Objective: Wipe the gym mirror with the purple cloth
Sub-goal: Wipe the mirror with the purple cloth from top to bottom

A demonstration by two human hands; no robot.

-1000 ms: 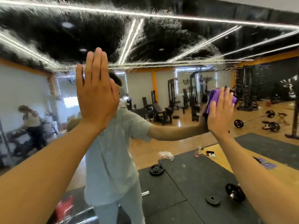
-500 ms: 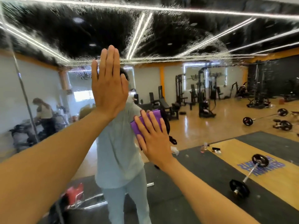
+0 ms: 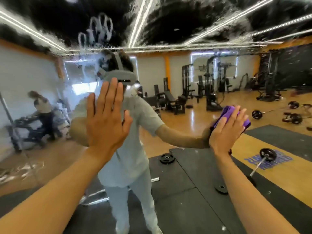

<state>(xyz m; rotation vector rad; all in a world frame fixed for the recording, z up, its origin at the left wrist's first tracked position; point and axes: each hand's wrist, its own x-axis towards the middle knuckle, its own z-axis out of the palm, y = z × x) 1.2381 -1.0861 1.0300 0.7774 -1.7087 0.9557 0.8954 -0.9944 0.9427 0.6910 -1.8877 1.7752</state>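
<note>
Both forearms are reaching up and forward from the bottom edge, and the left hand (image 3: 106,115) is lying flat against the gym mirror (image 3: 194,41), fingers straight and close together, thumb spread to the right, holding nothing. Over on the right side, the right hand (image 3: 226,130) is pressing the purple cloth (image 3: 228,112) against the glass with an open palm, fingers straight and fanned up and to the right. The cloth is bunched under those fingers, its long axis running from lower left to upper right, with folds poking out above the fingertips and past the little finger. Above the left hand, a smeary handprint (image 3: 96,32) is showing on the glass, amid streaks across the upper mirror. Deeper in the reflection, weight machines (image 3: 211,85) and a barbell (image 3: 263,159) are sitting on the gym floor.
</note>
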